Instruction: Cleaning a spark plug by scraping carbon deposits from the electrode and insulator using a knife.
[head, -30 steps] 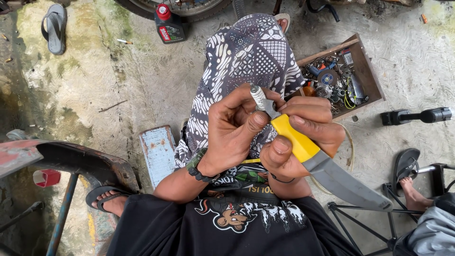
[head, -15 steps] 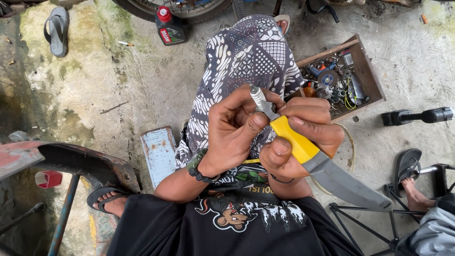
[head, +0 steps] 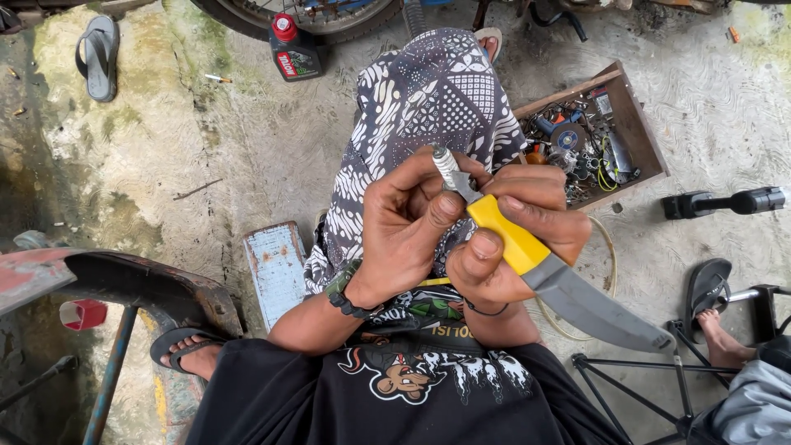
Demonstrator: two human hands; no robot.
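Note:
My left hand (head: 404, 231), with a dark beaded band at the wrist, pinches a small threaded silver metal piece (head: 443, 161) between thumb and fingers. My right hand (head: 527, 239) is wrapped around the yellow handle (head: 507, 235) of a knife. Its broad grey curved blade (head: 601, 309) sticks out toward the lower right. A short metal tip (head: 461, 186) at the handle's other end touches the threaded piece. Both hands are held over my knee, which is covered by black-and-white patterned cloth (head: 428, 91).
A wooden box (head: 638, 124) of small parts lies on the concrete at the right. A black oil bottle (head: 292, 49) and a wheel (head: 313, 16) are at the top. A pale blue board (head: 276, 268), a rusty fender (head: 124, 280), a black tool (head: 725, 203) and another person's sandalled foot (head: 717, 330) are nearby.

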